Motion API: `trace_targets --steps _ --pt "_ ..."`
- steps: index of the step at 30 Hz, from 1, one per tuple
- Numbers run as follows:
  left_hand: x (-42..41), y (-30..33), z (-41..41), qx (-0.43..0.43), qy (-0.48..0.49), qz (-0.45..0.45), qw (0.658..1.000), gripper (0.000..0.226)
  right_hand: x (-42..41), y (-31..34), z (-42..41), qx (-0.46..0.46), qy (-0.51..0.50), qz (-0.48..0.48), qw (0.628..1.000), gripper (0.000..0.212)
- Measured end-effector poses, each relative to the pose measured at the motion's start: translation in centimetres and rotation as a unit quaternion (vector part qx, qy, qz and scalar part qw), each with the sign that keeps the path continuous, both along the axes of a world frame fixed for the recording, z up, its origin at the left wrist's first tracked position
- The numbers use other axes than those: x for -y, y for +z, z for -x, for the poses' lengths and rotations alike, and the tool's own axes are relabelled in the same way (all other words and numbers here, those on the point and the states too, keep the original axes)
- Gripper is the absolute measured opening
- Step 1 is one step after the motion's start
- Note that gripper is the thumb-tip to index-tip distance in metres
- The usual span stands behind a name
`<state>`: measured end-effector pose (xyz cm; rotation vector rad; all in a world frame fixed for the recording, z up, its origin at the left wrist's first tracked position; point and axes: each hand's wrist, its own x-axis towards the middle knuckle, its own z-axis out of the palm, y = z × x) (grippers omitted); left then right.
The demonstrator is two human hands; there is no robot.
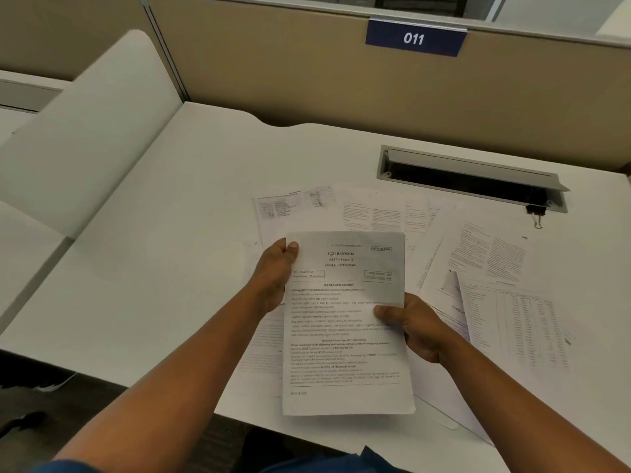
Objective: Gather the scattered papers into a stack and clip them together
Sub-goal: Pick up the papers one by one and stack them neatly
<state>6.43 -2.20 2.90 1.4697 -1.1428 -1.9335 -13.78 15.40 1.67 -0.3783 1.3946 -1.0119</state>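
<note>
While loose papers lie spread over the white desk, both hands hold one printed sheet up above them. The left hand grips the sheet's upper left edge, with its thumb on the front near the top corner. Its other fingers are hidden behind the page. The right hand grips the right edge lower down, with its thumb pressed flat on the print and its fingers curled behind. The sheet may be more than one page thick at its bottom edge, but the view is too soft to be sure.

The held sheet covers the papers right under it, so only their edges peek out on the left and at the bottom. The top lines on the sheet can be read, but the small print lower down is blurry. The papers at the back and on the right overlap each other, and their words are too small to read. One page on the right shows a table of numbers.

A black binder clip sits at the far right, touching the corner of a long metal slot in the desk, well apart from the hands. Inside the slot it is dark. A blue sign reading 011 hangs on the tan wall behind. Both arms are cut off at the bottom of the view.
</note>
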Motion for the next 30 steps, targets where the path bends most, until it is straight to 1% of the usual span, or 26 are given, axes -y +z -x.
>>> trace_targets --steps 2,4,6,8,10,12,15,16,19,23,26,29,30 --pt "-0.2 0.0 0.1 -0.038 0.016 -0.033 0.999 0.025 -0.1 -0.1 0.1 0.006 -0.014 -0.002 1.000 0.036" --pt "-0.4 0.3 -0.2 -0.090 0.007 -0.060 0.994 0.027 -0.1 -0.1 0.2 0.011 -0.025 -0.008 1.000 0.035" --pt "-0.4 0.6 -0.5 -0.161 -0.020 -0.083 0.983 0.033 -0.1 0.1 0.2 0.022 -0.032 -0.011 0.999 0.031" --pt "-0.3 0.9 -0.5 -0.230 -0.032 -0.097 0.968 0.037 -0.1 0.4 0.2 0.044 -0.032 -0.012 0.998 0.032" --pt "0.1 0.9 -0.4 -0.282 -0.023 -0.105 0.953 0.038 -0.1 0.6 0.2 0.071 -0.021 -0.014 0.997 0.036" --pt "0.4 0.9 -0.1 -0.314 -0.002 -0.107 0.943 0.037 0.0 0.6 0.0 0.098 -0.007 -0.011 0.995 0.044" --pt "0.2 0.9 0.2 -0.340 0.024 -0.136 0.930 0.024 0.0 0.6 -0.2 0.125 -0.013 -0.011 0.992 0.045" --pt "0.1 0.9 0.2 -0.349 0.027 -0.148 0.925 0.023 0.0 0.6 -0.2 0.129 -0.014 -0.008 0.992 0.045" --pt "-0.2 0.9 0.3 -0.380 0.029 -0.170 0.909 0.030 0.0 0.6 -0.5 0.135 -0.023 0.001 0.991 0.046" --pt "-0.2 1.0 0.4 -0.396 0.071 -0.191 0.895 0.033 -0.3 0.1 -0.9 0.152 -0.028 0.001 0.988 0.045" --pt "-0.2 0.9 0.0 -0.382 0.106 -0.193 0.898 0.033 -0.8 -0.4 -1.1 0.134 -0.015 -0.018 0.991 0.047" --pt "-0.3 0.4 -0.4 -0.360 0.116 -0.191 0.906 0.034 -0.7 -0.3 -1.3 0.071 0.003 -0.027 0.997 0.033" --pt "-0.3 0.2 -0.6 -0.342 0.112 -0.185 0.915 0.031 -0.6 -0.3 -1.4 0.048 0.002 -0.028 0.998 0.029"
